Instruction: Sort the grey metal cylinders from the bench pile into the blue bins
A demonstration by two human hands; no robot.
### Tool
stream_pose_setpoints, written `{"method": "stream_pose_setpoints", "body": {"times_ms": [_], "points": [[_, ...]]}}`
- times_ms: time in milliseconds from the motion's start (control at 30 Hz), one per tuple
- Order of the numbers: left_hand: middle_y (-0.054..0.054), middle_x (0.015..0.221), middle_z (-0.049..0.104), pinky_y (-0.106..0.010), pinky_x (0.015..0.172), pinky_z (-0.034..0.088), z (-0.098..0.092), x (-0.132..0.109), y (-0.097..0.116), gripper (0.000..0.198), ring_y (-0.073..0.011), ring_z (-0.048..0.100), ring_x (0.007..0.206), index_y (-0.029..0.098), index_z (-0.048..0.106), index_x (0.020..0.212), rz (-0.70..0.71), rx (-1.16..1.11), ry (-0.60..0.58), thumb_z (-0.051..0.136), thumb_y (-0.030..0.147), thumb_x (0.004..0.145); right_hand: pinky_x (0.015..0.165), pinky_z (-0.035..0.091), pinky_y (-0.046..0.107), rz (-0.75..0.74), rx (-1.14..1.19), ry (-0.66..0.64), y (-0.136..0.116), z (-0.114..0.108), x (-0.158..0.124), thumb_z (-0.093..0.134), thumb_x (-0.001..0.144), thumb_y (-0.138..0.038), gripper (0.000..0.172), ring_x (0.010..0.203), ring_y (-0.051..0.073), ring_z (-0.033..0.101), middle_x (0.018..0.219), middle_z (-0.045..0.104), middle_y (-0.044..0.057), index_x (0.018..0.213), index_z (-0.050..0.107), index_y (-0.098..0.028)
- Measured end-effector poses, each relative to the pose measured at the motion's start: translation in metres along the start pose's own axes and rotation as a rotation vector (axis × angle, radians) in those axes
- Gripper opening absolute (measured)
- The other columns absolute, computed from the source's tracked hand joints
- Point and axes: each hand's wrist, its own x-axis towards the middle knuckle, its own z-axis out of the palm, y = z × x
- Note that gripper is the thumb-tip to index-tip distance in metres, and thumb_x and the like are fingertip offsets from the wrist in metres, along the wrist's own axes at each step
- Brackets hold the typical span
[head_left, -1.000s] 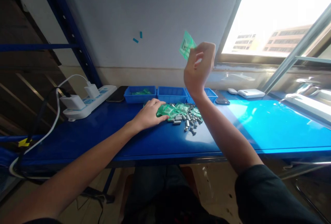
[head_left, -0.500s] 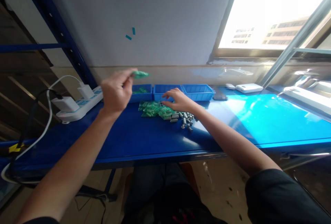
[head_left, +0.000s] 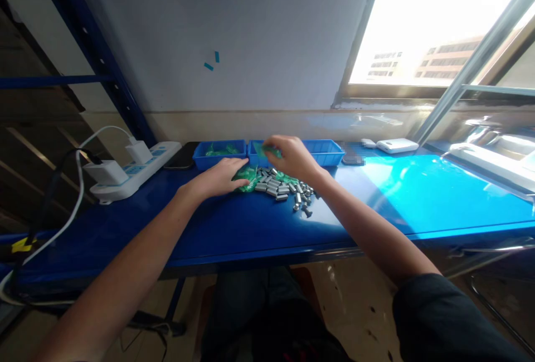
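Note:
My left hand (head_left: 219,178) lies low over the table, thumb and fingers apart, touching a heap of small green plastic bags (head_left: 249,177). Above the middle blue bin, my right hand (head_left: 292,157) is closed on a green plastic bag (head_left: 261,151), which is slightly blurred. Beneath it, short grey metal cylinders (head_left: 273,186) lie loose in a pile, with more green film among them. The left blue bin (head_left: 203,162) contains green bags. My right hand partly covers the middle bin (head_left: 252,158); the right bin (head_left: 330,158) stands beside it.
On the left, a white power strip (head_left: 112,190) with plugged-in adapters and cables borders the blue table (head_left: 234,228). A dark phone-like slab (head_left: 181,158) lies behind it. White devices (head_left: 397,145) sit at the back right under the window. A wall rises behind the bins.
My left hand has come down from above the left bin to the green bags, without the bag it held. My right hand has lifted and now holds a green bag. More metal cylinders show.

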Motion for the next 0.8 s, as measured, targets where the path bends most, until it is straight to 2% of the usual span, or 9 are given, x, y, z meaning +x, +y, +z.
{"method": "stream_pose_setpoints", "body": {"times_ms": [100, 167, 267, 367, 467, 533, 633, 733, 800], "points": [[-0.012, 0.14, 0.053, -0.042, 0.105, 0.039, 0.0, 0.0, 0.005, 0.064, -0.032, 0.05, 0.127, 0.019, 0.052, 0.137, -0.015, -0.047, -0.083, 0.05, 0.054, 0.084, 0.09, 0.045, 0.037, 0.074, 0.014, 0.465, -0.006, -0.012, 0.031, 0.031, 0.098, -0.023, 0.035, 0.107, 0.021, 0.057, 0.113, 0.058, 0.01, 0.121, 0.056, -0.018], [-0.008, 0.131, 0.062, -0.04, 0.099, 0.044, -0.005, -0.002, 0.01, 0.05, -0.0301, 0.058, 0.118, 0.022, 0.06, 0.128, -0.002, -0.071, -0.054, 0.047, 0.05, 0.088, 0.095, 0.042, 0.041, 0.072, -0.007, 0.556, -0.012, -0.01, 0.053, 0.025, 0.1, -0.027, 0.039, 0.116, 0.023, 0.052, 0.119, 0.053, 0.011, 0.129, 0.05, -0.019], [-0.004, 0.11, 0.072, -0.036, 0.088, 0.049, -0.019, -0.01, 0.015, 0.038, -0.0266, 0.067, 0.101, 0.024, 0.069, 0.112, 0.021, -0.031, 0.126, 0.044, 0.043, 0.092, 0.098, 0.04, 0.046, 0.025, -0.034, 0.294, -0.016, 0.007, 0.072, 0.036, 0.099, -0.036, 0.038, 0.12, 0.027, 0.048, 0.12, 0.052, 0.013, 0.13, 0.049, -0.019], [-0.004, 0.101, 0.074, -0.035, 0.082, 0.051, -0.049, -0.023, 0.017, 0.038, -0.0234, 0.069, 0.088, 0.022, 0.071, 0.108, -0.071, 0.066, 0.572, 0.044, 0.044, 0.092, 0.096, 0.041, 0.049, 0.089, 0.004, 0.005, -0.008, 0.03, 0.064, 0.043, 0.095, -0.045, 0.044, 0.118, 0.032, 0.047, 0.121, 0.057, 0.015, 0.129, 0.051, -0.017], [-0.001, 0.113, 0.07, -0.035, 0.084, 0.051, -0.089, -0.028, 0.015, 0.043, -0.0213, 0.067, 0.096, 0.022, 0.065, 0.119, -0.268, 0.179, 1.052, 0.037, 0.043, 0.095, 0.095, 0.041, 0.043, 0.217, 0.081, -0.003, 0.006, 0.043, 0.037, 0.038, 0.097, -0.043, 0.041, 0.11, 0.028, 0.052, 0.113, 0.063, 0.013, 0.122, 0.056, -0.016], [0.005, 0.125, 0.064, -0.035, 0.088, 0.05, -0.109, -0.021, 0.009, 0.046, -0.0195, 0.061, 0.11, 0.026, 0.057, 0.13, -0.351, 0.204, 1.161, 0.031, 0.044, 0.097, 0.094, 0.04, 0.041, 0.207, 0.082, -0.029, 0.011, 0.044, 0.017, 0.038, 0.097, -0.042, 0.039, 0.106, 0.026, 0.053, 0.11, 0.064, 0.011, 0.116, 0.059, -0.016], [0.005, 0.13, 0.061, -0.037, 0.097, 0.047, -0.108, 0.002, -0.006, 0.049, -0.0193, 0.055, 0.12, 0.02, 0.057, 0.13, -0.276, 0.209, 0.994, 0.032, 0.046, 0.095, 0.092, 0.039, 0.043, 0.056, -0.005, -0.198, 0.009, 0.04, -0.007, 0.052, 0.09, -0.049, 0.044, 0.112, 0.03, 0.049, 0.113, 0.063, 0.012, 0.121, 0.06, -0.018], [-0.004, 0.122, 0.067, -0.039, 0.097, 0.047, -0.075, 0.019, -0.025, 0.057, -0.025, 0.059, 0.114, 0.014, 0.061, 0.123, -0.208, 0.131, 0.429, 0.045, 0.055, 0.088, 0.09, 0.039, 0.044, -0.121, -0.1, -0.405, -0.002, 0.038, -0.018, 0.062, 0.084, -0.05, 0.052, 0.113, 0.032, 0.049, 0.116, 0.061, 0.013, 0.128, 0.058, -0.021], [-0.006, 0.124, 0.065, -0.036, 0.1, 0.044, -0.053, 0.02, -0.036, 0.051, -0.0251, 0.057, 0.116, 0.017, 0.065, 0.118, -0.228, 0.133, 0.398, 0.043, 0.053, 0.09, 0.087, 0.039, 0.04, -0.168, -0.135, -0.458, -0.008, 0.039, -0.018, 0.059, 0.087, -0.042, 0.041, 0.107, 0.029, 0.053, 0.114, 0.062, 0.011, 0.124, 0.061, -0.022]]}}
